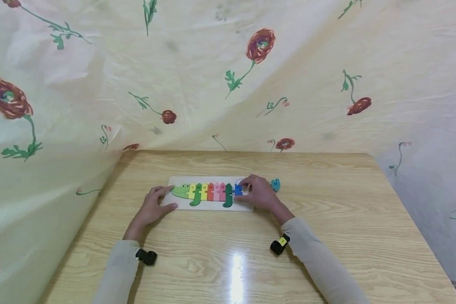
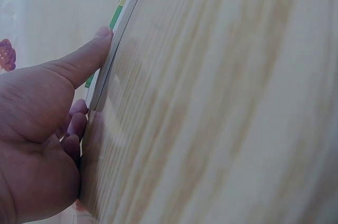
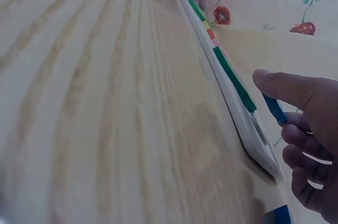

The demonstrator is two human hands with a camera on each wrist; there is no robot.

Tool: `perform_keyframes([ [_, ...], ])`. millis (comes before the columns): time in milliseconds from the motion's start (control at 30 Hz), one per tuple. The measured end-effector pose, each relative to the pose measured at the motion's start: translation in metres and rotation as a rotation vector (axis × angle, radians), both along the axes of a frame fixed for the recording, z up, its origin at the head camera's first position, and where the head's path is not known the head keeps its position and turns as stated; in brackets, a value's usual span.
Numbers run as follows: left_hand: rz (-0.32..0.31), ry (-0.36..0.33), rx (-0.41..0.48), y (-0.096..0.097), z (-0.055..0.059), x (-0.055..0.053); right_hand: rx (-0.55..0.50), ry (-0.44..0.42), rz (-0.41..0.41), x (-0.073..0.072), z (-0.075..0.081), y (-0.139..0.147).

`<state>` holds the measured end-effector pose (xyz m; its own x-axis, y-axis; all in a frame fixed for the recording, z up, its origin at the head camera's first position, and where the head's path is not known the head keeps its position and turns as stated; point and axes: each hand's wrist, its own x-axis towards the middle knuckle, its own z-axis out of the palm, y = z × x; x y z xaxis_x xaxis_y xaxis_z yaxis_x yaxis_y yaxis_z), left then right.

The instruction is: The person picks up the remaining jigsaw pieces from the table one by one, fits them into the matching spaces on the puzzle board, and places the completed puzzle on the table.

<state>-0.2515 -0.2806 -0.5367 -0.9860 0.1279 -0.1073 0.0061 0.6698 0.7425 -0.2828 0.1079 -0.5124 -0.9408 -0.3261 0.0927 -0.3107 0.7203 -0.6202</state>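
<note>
A white puzzle board (image 1: 209, 207) lies on the table, holding a crocodile made of coloured pieces: a green head (image 1: 180, 192), then yellow, green, orange, pink and dark green pieces. My right hand (image 1: 261, 193) pinches a blue puzzle piece (image 1: 237, 189) between thumb and fingers over the board's right part, beside the dark green leg piece (image 1: 228, 198). In the right wrist view that blue piece (image 3: 274, 109) is tilted and above the board's surface. At the board's left end rests my left hand (image 1: 150, 207), its thumb (image 2: 97, 49) against the near edge and its fingers at the far side.
Another blue puzzle piece (image 1: 275, 185) lies on the table just right of my right hand. The wooden table (image 1: 197, 253) extends around the board. A flowered cloth (image 1: 197, 76) hangs behind the table and along its sides.
</note>
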Motion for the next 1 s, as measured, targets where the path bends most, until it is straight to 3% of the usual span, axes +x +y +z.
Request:
perform_keyframes([
  [533, -0.006, 0.000, -0.001, 0.000, 0.000, 0.000, 0.027, -0.024, 0.012, -0.003, -0.011, -0.004],
  [1000, -0.007, 0.005, 0.009, 0.000, 0.001, 0.001, 0.029, -0.038, 0.009, -0.001, -0.010, -0.007],
])
